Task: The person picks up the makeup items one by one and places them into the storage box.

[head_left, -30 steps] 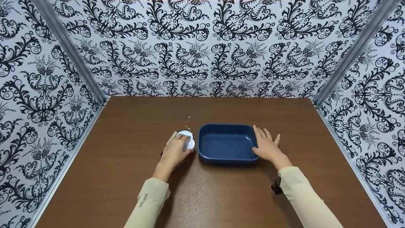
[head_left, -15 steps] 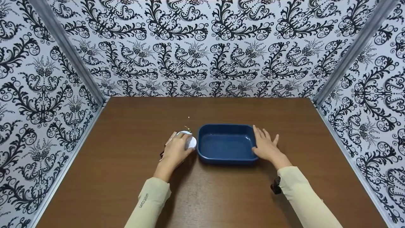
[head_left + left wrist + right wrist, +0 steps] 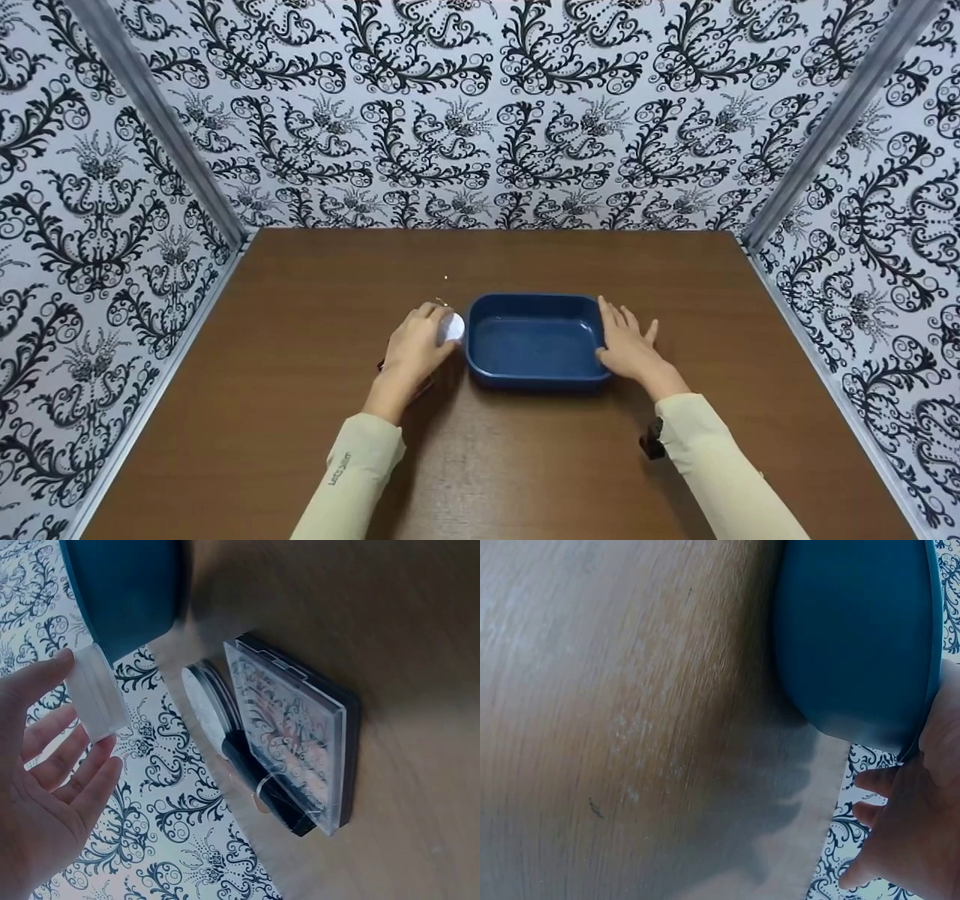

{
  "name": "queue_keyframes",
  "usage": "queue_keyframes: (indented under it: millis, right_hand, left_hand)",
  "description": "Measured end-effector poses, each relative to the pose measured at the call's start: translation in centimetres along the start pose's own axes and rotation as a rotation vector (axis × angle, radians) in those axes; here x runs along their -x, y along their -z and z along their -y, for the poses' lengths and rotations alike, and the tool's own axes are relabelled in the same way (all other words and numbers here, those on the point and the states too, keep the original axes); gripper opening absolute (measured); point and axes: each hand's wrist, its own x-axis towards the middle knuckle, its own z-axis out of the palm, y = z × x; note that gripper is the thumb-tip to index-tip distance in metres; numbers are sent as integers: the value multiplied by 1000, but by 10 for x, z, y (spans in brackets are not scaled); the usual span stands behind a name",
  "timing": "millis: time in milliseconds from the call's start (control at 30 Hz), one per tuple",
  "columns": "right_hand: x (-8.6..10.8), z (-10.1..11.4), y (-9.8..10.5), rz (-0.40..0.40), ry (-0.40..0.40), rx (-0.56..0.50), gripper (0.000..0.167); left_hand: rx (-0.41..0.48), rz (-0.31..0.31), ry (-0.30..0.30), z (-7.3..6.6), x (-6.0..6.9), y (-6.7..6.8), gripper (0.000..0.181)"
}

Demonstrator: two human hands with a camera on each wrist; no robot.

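My left hand (image 3: 412, 346) pinches a small white round jar (image 3: 97, 694) with clear edges between thumb and fingertips, lifted just left of the blue tub. In the left wrist view, a flat round tin (image 3: 206, 703), a black-handled brush (image 3: 259, 776) and a black case with a clear lid (image 3: 289, 720) stand close together on the table. In the head view my hand mostly hides them. My right hand (image 3: 632, 351), fingers spread, touches the right rim of the blue rectangular tub (image 3: 536, 349). The tub holds nothing visible.
The brown wooden table (image 3: 517, 457) is bounded at the back and sides by patterned walls (image 3: 480, 112). Small shiny gold bits (image 3: 442, 301) lie behind my left hand. A black object (image 3: 652, 439) sits at my right wrist.
My left hand has shifted slightly and raised the white jar; two overlapping white discs showed earlier, one shows now in the head view. My right hand stays at the tub's rim.
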Motion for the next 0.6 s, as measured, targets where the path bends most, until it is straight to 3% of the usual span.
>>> queue_keyframes:
  millis: [600]
  right_hand:
    - [-3,-1,-1,5,-8,-10,91]
  left_hand:
    - [-28,-27,-55,-11,-11,1,49]
